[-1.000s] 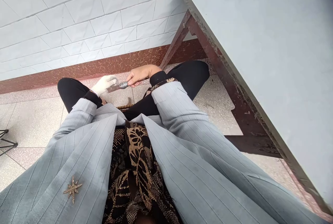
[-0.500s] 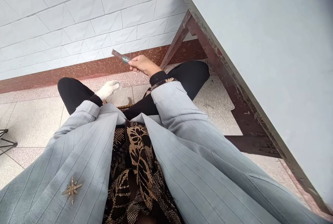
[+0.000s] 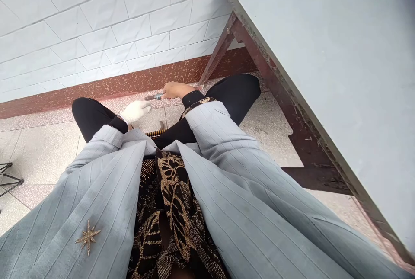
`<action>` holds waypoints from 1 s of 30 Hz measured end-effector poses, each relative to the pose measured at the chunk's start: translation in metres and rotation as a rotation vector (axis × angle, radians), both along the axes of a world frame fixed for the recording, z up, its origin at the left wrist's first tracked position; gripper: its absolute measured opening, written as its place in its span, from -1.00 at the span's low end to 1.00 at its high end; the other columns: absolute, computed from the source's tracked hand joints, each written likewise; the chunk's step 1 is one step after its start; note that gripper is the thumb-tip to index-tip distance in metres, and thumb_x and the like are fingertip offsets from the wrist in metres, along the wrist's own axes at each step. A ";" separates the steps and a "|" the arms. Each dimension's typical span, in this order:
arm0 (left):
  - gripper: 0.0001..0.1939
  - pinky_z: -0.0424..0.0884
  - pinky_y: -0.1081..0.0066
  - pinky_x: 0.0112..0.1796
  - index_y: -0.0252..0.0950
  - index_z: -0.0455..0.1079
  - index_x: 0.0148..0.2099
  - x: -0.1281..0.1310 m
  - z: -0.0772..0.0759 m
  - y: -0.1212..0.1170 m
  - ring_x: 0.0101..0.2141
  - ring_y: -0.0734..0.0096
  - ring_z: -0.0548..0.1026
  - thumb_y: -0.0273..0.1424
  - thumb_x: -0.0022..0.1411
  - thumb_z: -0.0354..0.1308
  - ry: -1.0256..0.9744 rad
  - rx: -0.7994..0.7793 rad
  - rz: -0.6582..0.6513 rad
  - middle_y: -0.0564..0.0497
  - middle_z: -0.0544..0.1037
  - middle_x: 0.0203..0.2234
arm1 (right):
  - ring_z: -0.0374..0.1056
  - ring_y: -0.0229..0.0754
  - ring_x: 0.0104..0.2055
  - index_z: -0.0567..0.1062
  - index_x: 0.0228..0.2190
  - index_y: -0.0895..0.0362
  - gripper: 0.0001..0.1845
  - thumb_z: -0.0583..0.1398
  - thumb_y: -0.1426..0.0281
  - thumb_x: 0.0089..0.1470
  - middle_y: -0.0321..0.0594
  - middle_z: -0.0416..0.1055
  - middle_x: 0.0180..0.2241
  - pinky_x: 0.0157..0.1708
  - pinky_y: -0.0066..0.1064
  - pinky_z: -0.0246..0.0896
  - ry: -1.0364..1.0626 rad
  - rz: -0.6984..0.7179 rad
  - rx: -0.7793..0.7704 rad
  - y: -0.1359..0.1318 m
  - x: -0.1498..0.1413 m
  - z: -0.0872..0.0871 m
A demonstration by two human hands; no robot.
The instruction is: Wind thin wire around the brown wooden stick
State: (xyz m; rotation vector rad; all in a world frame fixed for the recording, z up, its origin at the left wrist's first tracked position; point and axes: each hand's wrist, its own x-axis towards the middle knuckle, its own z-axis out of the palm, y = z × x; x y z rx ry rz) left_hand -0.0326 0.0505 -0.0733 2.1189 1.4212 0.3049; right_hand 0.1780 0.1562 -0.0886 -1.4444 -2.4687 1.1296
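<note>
My right hand (image 3: 173, 91), bare, is closed round a flat brown bar (image 3: 151, 97) with bluish-grey wrapping beside the fingers. The bar points left, low over the floor and close to the fingers of my left hand. My left hand (image 3: 135, 111) wears a white knitted glove. Its thumb and fingers are drawn together; whatever they pinch is too small to make out. Below and between the hands, a small curved grey piece (image 3: 161, 126) shows near a dark band with yellowish marks (image 3: 155, 133), partly hidden by my clothes.
A pale table top (image 3: 317, 75) on a reddish-brown frame (image 3: 218, 47) rises close on my right. Ahead stands a white tiled wall (image 3: 129, 32) with a brown skirting (image 3: 106, 84). Thin black metal legs (image 3: 11, 179) stand on the speckled floor (image 3: 45, 149) at the left.
My right hand has brought the bar down from its raised, tilted position to nearly level, beside my left hand. The gloved hand has barely moved.
</note>
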 end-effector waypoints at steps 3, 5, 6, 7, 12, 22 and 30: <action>-0.81 0.13 0.37 -0.35 -0.25 0.48 -0.37 0.000 0.012 0.006 -0.44 0.36 0.32 -0.38 0.28 0.11 0.126 0.079 0.013 0.04 0.43 -0.52 | 0.22 -0.27 -0.55 0.52 -0.62 0.17 -0.63 0.41 0.29 0.12 -0.27 0.30 -0.69 -0.44 -0.36 0.07 -0.323 0.067 -0.032 -0.005 -0.002 0.001; -0.81 0.13 0.37 -0.33 -0.25 0.49 -0.36 -0.001 0.020 0.010 -0.42 0.35 0.33 -0.40 0.29 0.11 0.156 0.106 0.017 0.03 0.44 -0.49 | 0.16 -0.35 -0.60 0.51 -0.60 0.19 -0.62 0.41 0.26 0.13 -0.32 0.34 -0.66 -0.48 -0.42 0.03 -0.310 0.147 -0.177 -0.010 -0.003 0.004; -0.82 0.14 0.37 -0.33 -0.25 0.49 -0.35 -0.003 0.022 0.012 -0.41 0.35 0.34 -0.40 0.29 0.11 0.152 0.117 0.021 0.02 0.46 -0.48 | 0.14 -0.37 -0.61 0.51 -0.58 0.20 -0.63 0.42 0.26 0.13 -0.34 0.35 -0.65 -0.49 -0.44 0.01 -0.281 0.186 -0.258 -0.012 -0.002 0.006; -0.83 0.15 0.37 -0.32 -0.25 0.49 -0.35 -0.005 0.024 0.013 -0.40 0.36 0.35 -0.40 0.29 0.11 0.136 0.125 0.031 0.02 0.47 -0.46 | 0.13 -0.39 -0.62 0.51 -0.56 0.21 -0.64 0.43 0.26 0.12 -0.36 0.35 -0.64 -0.50 -0.46 0.01 -0.256 0.223 -0.333 -0.014 -0.001 0.009; -0.87 0.21 0.41 -0.34 -0.29 0.43 -0.31 -0.012 0.017 0.018 -0.43 0.43 0.33 -0.41 0.31 0.13 -0.155 0.071 0.158 0.04 0.44 -0.49 | 0.22 -0.40 -0.54 0.56 -0.47 0.22 -0.66 0.44 0.22 0.09 -0.34 0.43 -0.54 -0.44 -0.50 0.09 0.106 0.423 -0.506 -0.020 0.013 0.030; -0.56 0.00 0.46 -0.56 -0.28 0.34 -0.36 0.001 -0.023 -0.016 -0.66 0.58 0.04 -0.11 0.51 0.00 -0.470 -0.381 0.174 0.19 0.15 -0.69 | 0.16 -0.38 -0.58 0.55 -0.38 0.19 -0.68 0.35 0.18 0.24 -0.30 0.41 -0.57 -0.55 -0.48 0.09 0.614 -0.200 -0.255 -0.016 0.022 0.035; -0.66 0.08 0.42 -0.46 -0.29 0.33 -0.44 -0.003 -0.028 -0.008 -0.59 0.53 0.12 -0.31 0.41 0.00 -0.313 -0.187 0.160 0.17 0.20 -0.68 | 0.17 -0.37 -0.59 0.49 -0.50 0.18 -0.61 0.36 0.20 0.24 -0.29 0.36 -0.61 -0.55 -0.47 0.09 0.423 -0.240 -0.158 -0.008 0.020 0.028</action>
